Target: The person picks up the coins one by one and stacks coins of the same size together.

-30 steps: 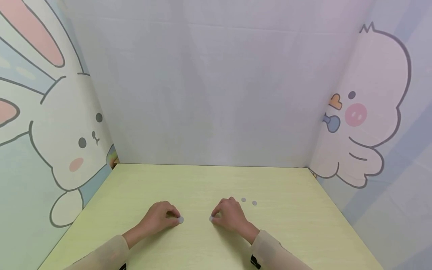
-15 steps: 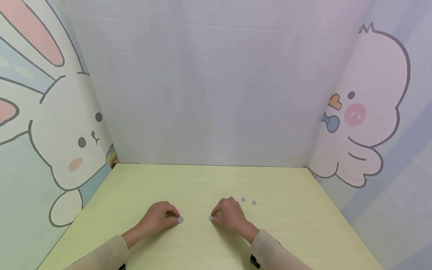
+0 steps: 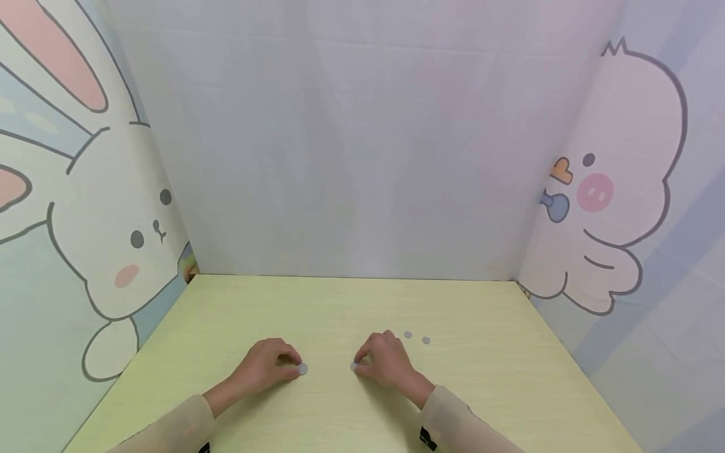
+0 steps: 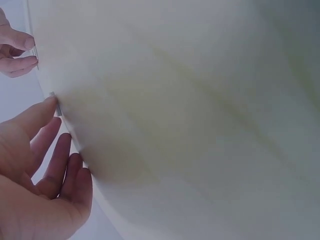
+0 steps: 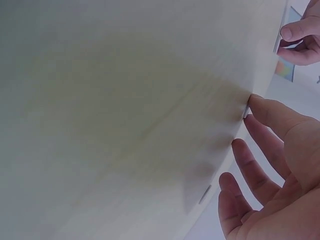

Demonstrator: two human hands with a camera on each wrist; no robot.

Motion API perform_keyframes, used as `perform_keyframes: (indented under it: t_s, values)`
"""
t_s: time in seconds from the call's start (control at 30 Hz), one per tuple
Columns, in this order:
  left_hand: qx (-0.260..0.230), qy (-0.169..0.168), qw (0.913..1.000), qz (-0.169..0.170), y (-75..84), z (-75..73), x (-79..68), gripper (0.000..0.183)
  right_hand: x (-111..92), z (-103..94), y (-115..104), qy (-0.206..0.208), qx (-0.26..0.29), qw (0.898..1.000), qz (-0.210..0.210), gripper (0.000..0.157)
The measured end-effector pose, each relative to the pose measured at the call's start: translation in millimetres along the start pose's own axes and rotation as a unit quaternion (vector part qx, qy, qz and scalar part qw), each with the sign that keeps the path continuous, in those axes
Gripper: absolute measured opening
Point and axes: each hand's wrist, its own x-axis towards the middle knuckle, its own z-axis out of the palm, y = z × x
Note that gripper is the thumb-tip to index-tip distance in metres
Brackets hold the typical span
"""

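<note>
On the pale yellow table, my left hand (image 3: 269, 365) pinches a flat silver-grey coin (image 3: 303, 369) by its left edge, between thumb and forefinger. A short way to the right, my right hand (image 3: 386, 360) holds a second coin (image 3: 354, 366), smaller in view and partly covered by the fingertips. The two hands face each other across a gap of bare tabletop. From the left wrist, the left coin (image 4: 57, 106) shows as a thin edge lying flat at the thumb tip. In the right wrist view the right coin (image 5: 246, 111) sits between thumb and forefinger, low on the table.
Two more coins, a left one (image 3: 408, 335) and a right one (image 3: 426, 340), lie flat beyond the right hand. The table (image 3: 255, 302) ends at a plain pale curtain (image 3: 351, 157). Cartoon-printed cloths with a rabbit (image 3: 113, 251) and a chick (image 3: 629, 126) flank the sides.
</note>
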Motion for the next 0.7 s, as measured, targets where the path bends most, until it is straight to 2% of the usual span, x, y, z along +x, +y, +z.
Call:
perform_keyframes:
  t_s: [0.2, 0.37, 0.7]
  values:
    - [-0.01, -0.013, 0.9998, 0.009, 2.6, -5.5, 0.0, 0.019, 0.0, -0.3, -0.1, -0.001, 0.002, 1.0, 0.004, 0.005]
    - [-0.019, -0.009, 0.9998, 0.001, 7.6, -7.9, 3.8, 0.024, -0.3, -0.2, -0.4, -0.001, -0.001, 1.0, 0.007, 0.006]
    - [0.012, 0.017, 0.9998, 0.005, 31.8, 3.7, 20.8, 0.018, -0.1, 0.7, 0.9, 0.001, 0.0, 1.0, 0.008, 0.006]
